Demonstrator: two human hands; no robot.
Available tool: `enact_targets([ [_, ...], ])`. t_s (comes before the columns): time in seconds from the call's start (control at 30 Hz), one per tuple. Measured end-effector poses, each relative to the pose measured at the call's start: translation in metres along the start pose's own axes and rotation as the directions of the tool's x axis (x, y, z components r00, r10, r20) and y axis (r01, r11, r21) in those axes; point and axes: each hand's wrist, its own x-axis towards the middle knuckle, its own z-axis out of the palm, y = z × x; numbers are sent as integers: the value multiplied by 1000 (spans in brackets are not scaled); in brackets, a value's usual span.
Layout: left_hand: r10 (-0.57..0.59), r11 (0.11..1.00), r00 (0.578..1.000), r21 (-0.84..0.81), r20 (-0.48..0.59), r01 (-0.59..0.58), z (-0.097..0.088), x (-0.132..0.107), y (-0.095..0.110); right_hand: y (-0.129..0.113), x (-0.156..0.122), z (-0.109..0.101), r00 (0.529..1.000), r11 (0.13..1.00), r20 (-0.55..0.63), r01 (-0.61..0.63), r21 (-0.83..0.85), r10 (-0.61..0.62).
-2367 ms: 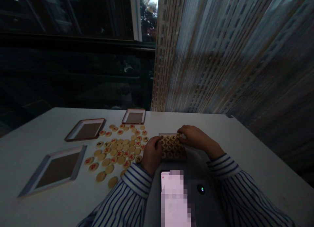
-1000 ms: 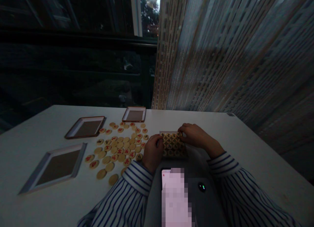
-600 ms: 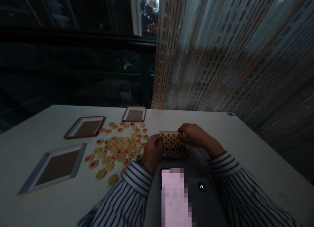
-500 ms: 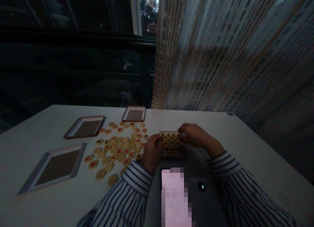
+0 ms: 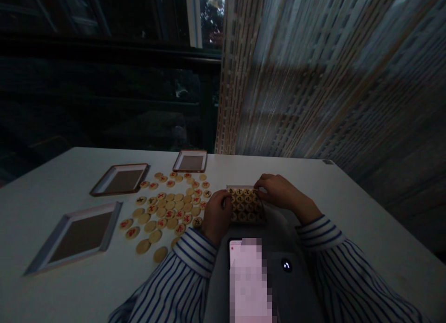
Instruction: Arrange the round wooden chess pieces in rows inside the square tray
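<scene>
A small box [image 5: 264,220] stands in front of me, filled with rows of round Chinese chess pieces [image 5: 248,200] whose dark characters face up. My left hand [image 5: 216,216] is closed at the box's left side, with thumb and fingertips at its edge and upper-left pieces. At the upper right corner my right hand [image 5: 275,190] has its fingers bent together, the tips by the last piece of the far row. What lies between those fingertips is hidden. Loose Chinese chess pieces [image 5: 169,205] are scattered left of the box, some with red characters, some plain side up.
Three shallow trays or lids lie on the white table [image 5: 348,211]: one at the back [image 5: 190,161], one further left [image 5: 121,179], and a larger one nearer [image 5: 81,234]. Closest to me are a lit phone [image 5: 247,281] and a dark device [image 5: 286,266]. A string curtain [image 5: 278,81] hangs behind.
My right hand's fingertips have shifted very slightly at the box's upper right corner. The left hand stays at the box's left side. The loose pieces look unmoved.
</scene>
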Motion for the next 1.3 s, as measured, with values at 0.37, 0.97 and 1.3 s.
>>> enact_targets([
  [0.37, -8, 1000, 1000, 2, -9, 8, -1, 0, 3, -13, 1, -2, 997, 992, 17, -77, -102, 79],
  [0.97, 10, 1000, 1000, -8, -5, -10, 1, 0, -1, -10, 1, 0, 998, 993, 26, -63, -95, 65],
  [1.3, 4, 1000, 1000, 0, 7, -4, 0, 0, 0, -10, 1, 0, 997, 993, 40, -57, -105, 62],
])
